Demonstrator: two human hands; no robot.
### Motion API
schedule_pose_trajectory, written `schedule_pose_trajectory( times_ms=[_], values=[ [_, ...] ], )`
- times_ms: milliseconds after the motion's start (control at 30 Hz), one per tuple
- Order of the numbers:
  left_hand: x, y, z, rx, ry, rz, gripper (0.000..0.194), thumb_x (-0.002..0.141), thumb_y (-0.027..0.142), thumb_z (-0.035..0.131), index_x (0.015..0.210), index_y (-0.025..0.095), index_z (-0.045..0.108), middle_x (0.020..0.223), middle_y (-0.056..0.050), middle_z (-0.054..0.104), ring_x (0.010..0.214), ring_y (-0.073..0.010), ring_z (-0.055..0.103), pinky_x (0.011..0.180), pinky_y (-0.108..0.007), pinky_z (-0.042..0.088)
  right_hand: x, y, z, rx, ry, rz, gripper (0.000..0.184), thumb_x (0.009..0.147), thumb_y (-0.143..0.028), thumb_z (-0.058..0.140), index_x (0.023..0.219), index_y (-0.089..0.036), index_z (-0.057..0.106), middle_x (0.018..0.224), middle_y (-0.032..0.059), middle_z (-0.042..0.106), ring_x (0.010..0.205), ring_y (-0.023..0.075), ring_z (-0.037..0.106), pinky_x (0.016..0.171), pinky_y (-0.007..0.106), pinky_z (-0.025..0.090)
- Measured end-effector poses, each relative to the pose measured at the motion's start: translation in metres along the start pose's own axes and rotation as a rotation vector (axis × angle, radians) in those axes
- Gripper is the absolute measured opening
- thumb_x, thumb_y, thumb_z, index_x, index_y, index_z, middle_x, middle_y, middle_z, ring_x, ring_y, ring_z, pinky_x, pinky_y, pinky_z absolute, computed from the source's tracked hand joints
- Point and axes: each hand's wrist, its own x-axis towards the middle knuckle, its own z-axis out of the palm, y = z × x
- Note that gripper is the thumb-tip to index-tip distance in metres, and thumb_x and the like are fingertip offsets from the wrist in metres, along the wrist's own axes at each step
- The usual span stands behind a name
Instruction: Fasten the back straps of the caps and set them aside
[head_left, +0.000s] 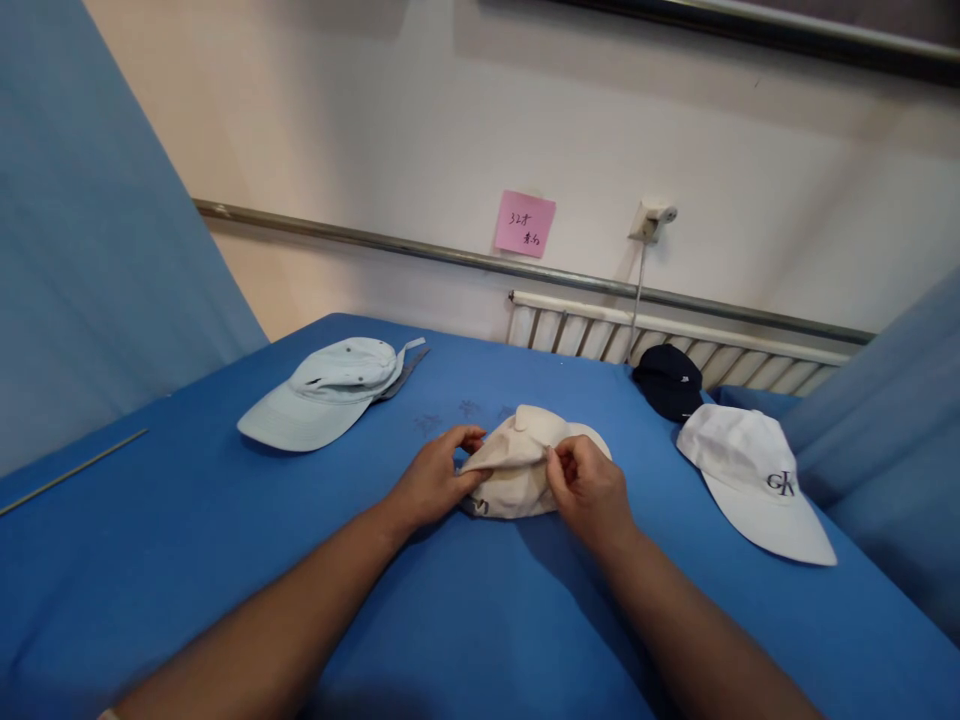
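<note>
- A person's two bare hands work a cream baseball cap (512,487) at the middle of a blue-covered surface (420,630), in from its far edge.
- The left hand (439,474) has its grip closed on the cap's left side, thumb in front, fingers behind.
- The right hand (592,488) pinches the fabric between thumb and fingers, the brim showing just behind it.
- Near the far left corner, a light-blue baseball cap (330,395) lies with its brim toward the left edge, its strap trailing right.
- By the far edge at right sits a navy cap (666,380); just beside it, along the right edge, is a white baseball cap (739,465) with dark lettering.
- A thin stick (75,471) lies near the left edge.
- Beyond the far edge, a pink note (525,224) hangs above a white radiator (574,335).
</note>
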Motion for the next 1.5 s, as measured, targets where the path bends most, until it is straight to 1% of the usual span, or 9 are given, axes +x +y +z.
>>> schedule_pose_trajectory(
  times_ms=[167, 433, 533, 667, 800, 1100, 1267, 1400, 1500],
  values=[
    [-0.002, 0.003, -0.003, -0.026, -0.036, 0.003, 0.055, 0.075, 0.043, 0.069, 0.122, 0.016, 0.058, 0.119, -0.012, 0.066, 0.109, -0.0287, 0.062, 0.095, -0.043, 0.048, -0.001, 0.007, -0.005, -0.095, -0.109, -0.002, 0.013, 0.087, -0.029, 0.055, 0.093, -0.018, 0.052, 0.084, 0.0056, 0.060, 0.066, 0.0166, 0.056, 0.061, 0.028, 0.044],
    [0.005, -0.009, 0.002, -0.148, 0.052, -0.044, 0.030, 0.082, 0.039, 0.061, 0.102, 0.018, 0.067, 0.092, -0.005, 0.071, 0.086, -0.0207, 0.066, 0.081, -0.034, 0.052, -0.003, 0.012, -0.003, -0.091, -0.129, -0.098, 0.005, 0.086, -0.016, 0.048, 0.087, -0.019, 0.052, 0.075, 0.0031, 0.056, 0.065, 0.0161, 0.054, 0.062, 0.026, 0.043],
    [0.008, -0.006, -0.001, -0.195, 0.129, -0.071, 0.024, 0.080, 0.039, 0.064, 0.089, 0.018, 0.069, 0.087, -0.003, 0.071, 0.083, -0.0196, 0.065, 0.080, -0.033, 0.051, -0.003, 0.009, -0.007, -0.072, -0.137, -0.146, 0.006, 0.087, -0.016, 0.048, 0.086, -0.019, 0.052, 0.074, 0.0026, 0.056, 0.065, 0.0157, 0.055, 0.062, 0.026, 0.043],
    [0.011, -0.001, -0.009, -0.401, 0.262, -0.155, 0.026, 0.072, 0.039, 0.071, 0.084, 0.017, 0.064, 0.080, -0.003, 0.068, 0.073, -0.0170, 0.062, 0.068, -0.029, 0.051, -0.003, 0.005, -0.015, -0.053, -0.262, -0.237, 0.007, 0.089, -0.016, 0.048, 0.085, -0.019, 0.054, 0.075, 0.0029, 0.057, 0.066, 0.0158, 0.055, 0.062, 0.026, 0.042],
    [0.009, 0.000, -0.014, -0.389, 0.173, -0.174, 0.027, 0.071, 0.040, 0.072, 0.080, 0.016, 0.065, 0.074, -0.003, 0.066, 0.070, -0.0161, 0.060, 0.063, -0.026, 0.049, -0.006, 0.001, -0.018, -0.033, -0.324, -0.265, 0.010, 0.092, -0.019, 0.047, 0.085, -0.019, 0.054, 0.076, 0.0035, 0.059, 0.068, 0.0163, 0.056, 0.063, 0.027, 0.042],
    [0.003, 0.003, -0.020, -0.319, 0.099, -0.113, 0.023, 0.074, 0.039, 0.070, 0.076, 0.016, 0.067, 0.070, -0.002, 0.065, 0.065, -0.0142, 0.056, 0.058, -0.023, 0.046, -0.006, 0.002, -0.021, 0.087, -0.215, -0.188, 0.007, 0.085, -0.015, 0.050, 0.082, -0.020, 0.047, 0.070, -0.0004, 0.051, 0.060, 0.0134, 0.049, 0.057, 0.025, 0.038],
    [-0.001, 0.005, -0.023, -0.460, -0.007, -0.136, 0.026, 0.076, 0.042, 0.068, 0.072, 0.016, 0.064, 0.067, -0.002, 0.063, 0.063, -0.0140, 0.057, 0.059, -0.025, 0.048, -0.006, 0.001, -0.029, 0.204, -0.182, -0.162, 0.008, 0.086, -0.016, 0.052, 0.081, -0.021, 0.048, 0.066, -0.0021, 0.050, 0.057, 0.0122, 0.048, 0.056, 0.025, 0.039],
    [-0.003, 0.004, -0.022, -0.477, -0.107, -0.117, 0.026, 0.076, 0.040, 0.070, 0.088, 0.017, 0.068, 0.082, -0.006, 0.069, 0.075, -0.0183, 0.063, 0.071, -0.031, 0.053, -0.006, 0.005, -0.038, 0.292, -0.209, -0.161, 0.007, 0.085, -0.016, 0.053, 0.082, -0.022, 0.049, 0.066, -0.0027, 0.051, 0.055, 0.0113, 0.049, 0.054, 0.025, 0.040],
    [-0.002, 0.002, -0.020, -0.328, -0.188, 0.047, 0.029, 0.079, 0.035, 0.067, 0.104, 0.021, 0.070, 0.106, -0.008, 0.068, 0.093, -0.0210, 0.063, 0.086, -0.037, 0.051, -0.007, 0.009, -0.042, 0.330, -0.210, -0.123, 0.006, 0.085, -0.016, 0.054, 0.084, -0.022, 0.051, 0.067, -0.0023, 0.053, 0.056, 0.0115, 0.051, 0.055, 0.025, 0.041]
  ],
)
